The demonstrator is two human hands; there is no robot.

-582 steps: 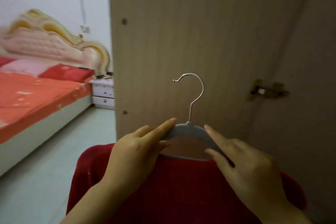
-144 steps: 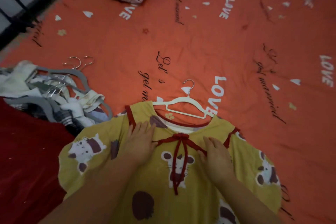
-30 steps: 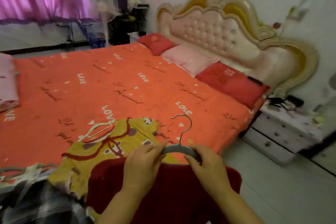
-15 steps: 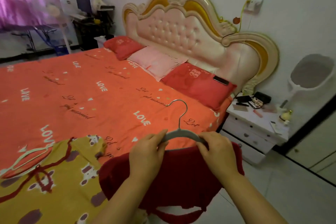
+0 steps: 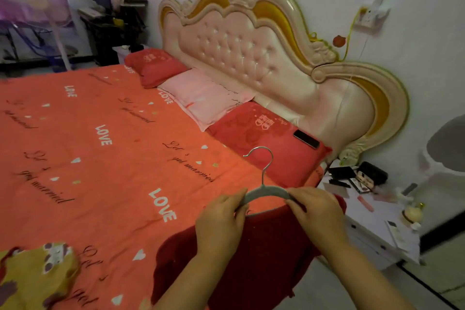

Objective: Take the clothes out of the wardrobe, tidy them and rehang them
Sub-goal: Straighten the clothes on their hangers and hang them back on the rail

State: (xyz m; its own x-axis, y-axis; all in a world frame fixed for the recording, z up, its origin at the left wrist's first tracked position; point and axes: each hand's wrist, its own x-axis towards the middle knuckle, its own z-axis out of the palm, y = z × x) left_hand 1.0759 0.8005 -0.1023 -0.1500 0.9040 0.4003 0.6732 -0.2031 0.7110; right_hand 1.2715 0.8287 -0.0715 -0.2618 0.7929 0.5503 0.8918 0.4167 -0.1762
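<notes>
A dark red garment (image 5: 241, 257) hangs on a grey hanger (image 5: 264, 190) with a metal hook, held up over the near right corner of the bed. My left hand (image 5: 221, 224) grips the hanger's left shoulder and my right hand (image 5: 317, 214) grips its right shoulder. The garment drapes below my hands, its lower part partly hidden by my arms. A yellow cartoon-print dress (image 5: 35, 269) lies flat on the orange bedspread (image 5: 88, 158) at the lower left, cut off by the frame edge.
Red and pink pillows (image 5: 201, 98) lie against the padded headboard (image 5: 251, 40); a phone (image 5: 306, 139) rests on the nearest pillow. A cluttered white nightstand (image 5: 372, 216) stands right of the bed. A desk with equipment (image 5: 105, 17) is at the far left.
The view has swung further right along the bed; the yellow dress has slid toward the lower left corner. Both hands still hold the hanger with the red garment.
</notes>
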